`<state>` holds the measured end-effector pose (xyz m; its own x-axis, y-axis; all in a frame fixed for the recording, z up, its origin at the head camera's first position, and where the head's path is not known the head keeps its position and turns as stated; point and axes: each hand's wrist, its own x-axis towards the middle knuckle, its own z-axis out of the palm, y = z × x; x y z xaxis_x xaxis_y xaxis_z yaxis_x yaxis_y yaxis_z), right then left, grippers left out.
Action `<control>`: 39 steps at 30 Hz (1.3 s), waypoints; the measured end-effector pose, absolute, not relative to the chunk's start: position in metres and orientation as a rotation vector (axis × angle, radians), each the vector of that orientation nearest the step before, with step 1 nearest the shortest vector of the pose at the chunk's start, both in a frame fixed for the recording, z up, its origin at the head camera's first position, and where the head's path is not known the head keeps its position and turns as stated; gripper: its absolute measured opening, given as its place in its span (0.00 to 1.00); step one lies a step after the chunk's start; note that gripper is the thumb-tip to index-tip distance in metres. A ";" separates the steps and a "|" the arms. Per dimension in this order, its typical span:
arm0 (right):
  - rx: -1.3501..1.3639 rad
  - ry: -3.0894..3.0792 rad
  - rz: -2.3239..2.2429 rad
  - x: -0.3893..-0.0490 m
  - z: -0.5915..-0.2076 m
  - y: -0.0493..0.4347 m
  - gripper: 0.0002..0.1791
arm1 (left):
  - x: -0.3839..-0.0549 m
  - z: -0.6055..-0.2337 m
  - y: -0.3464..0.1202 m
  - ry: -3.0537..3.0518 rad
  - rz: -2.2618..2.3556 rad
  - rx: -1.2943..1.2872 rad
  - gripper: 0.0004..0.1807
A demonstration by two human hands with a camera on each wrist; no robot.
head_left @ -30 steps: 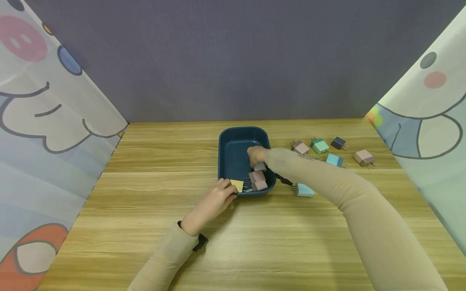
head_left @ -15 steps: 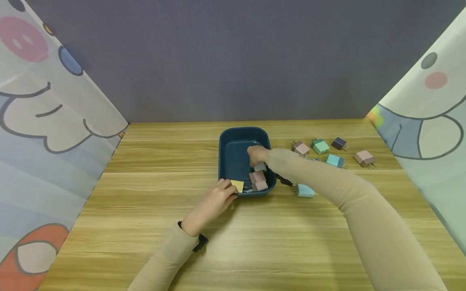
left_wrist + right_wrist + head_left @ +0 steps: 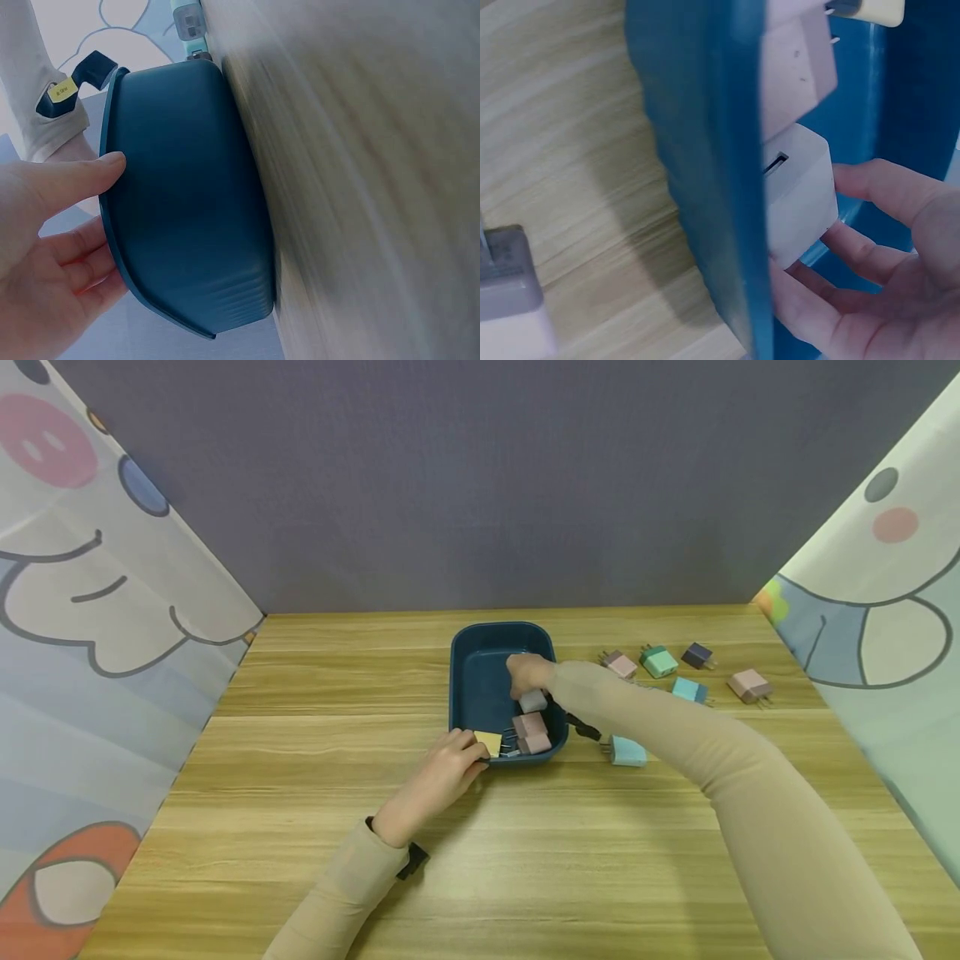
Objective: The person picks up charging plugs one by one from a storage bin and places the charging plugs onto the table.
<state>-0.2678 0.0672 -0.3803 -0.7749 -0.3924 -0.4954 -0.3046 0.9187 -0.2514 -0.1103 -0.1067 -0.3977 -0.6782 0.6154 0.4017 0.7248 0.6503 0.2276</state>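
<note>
A dark blue plastic bin point(image 3: 468, 681) stands on the wooden table. My left hand point(image 3: 441, 770) grips its near left rim; in the left wrist view the thumb point(image 3: 82, 178) lies on the outer wall and the other fingers go over the edge. Inside the bin, my right hand point(image 3: 527, 672) holds a pale grey-white plug charger point(image 3: 802, 195) between thumb and fingers, close to the right wall. Two pink chargers point(image 3: 531, 725) sit nearer the front of the bin. Beside them lies a yellow charger point(image 3: 489, 742), partly hidden by my left fingers.
Right of the bin, several chargers lie on the table: a light blue one point(image 3: 627, 752), a two-tone blue one point(image 3: 689, 691), a green one point(image 3: 658, 661), a navy one point(image 3: 697, 655) and pink ones point(image 3: 750, 685). My right sleeve point(image 3: 675, 718) crosses above this area. A grey partition point(image 3: 480, 485) rises behind.
In the last half second, my right hand and the pale charger have shifted slightly toward the bin's far side. My left hand has stayed on the rim.
</note>
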 end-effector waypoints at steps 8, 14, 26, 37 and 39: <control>-0.478 2.535 -0.173 -0.245 -0.335 0.054 0.16 | -0.111 -0.399 -0.107 -2.575 -0.544 -1.074 0.04; -0.516 2.529 -0.157 -0.245 -0.331 0.053 0.09 | -0.111 -0.400 -0.107 -2.560 -0.544 -1.077 0.04; -0.608 2.508 -0.089 -0.235 -0.316 0.055 0.06 | -0.112 -0.400 -0.107 -2.548 -0.554 -1.082 0.05; -0.723 2.495 -0.133 -0.221 -0.307 0.068 0.04 | -0.113 -0.401 -0.106 -2.551 -0.554 -1.084 0.05; -0.743 2.497 -0.138 -0.218 -0.304 0.071 0.05 | -0.113 -0.402 -0.106 -2.554 -0.553 -1.082 0.05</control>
<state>-0.2180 0.0709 -0.3039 -0.7103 -0.5343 -0.4583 -0.4803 0.8438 -0.2392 -0.1133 -0.1063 -0.4018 -0.6658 0.6140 0.4238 0.7343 0.6399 0.2266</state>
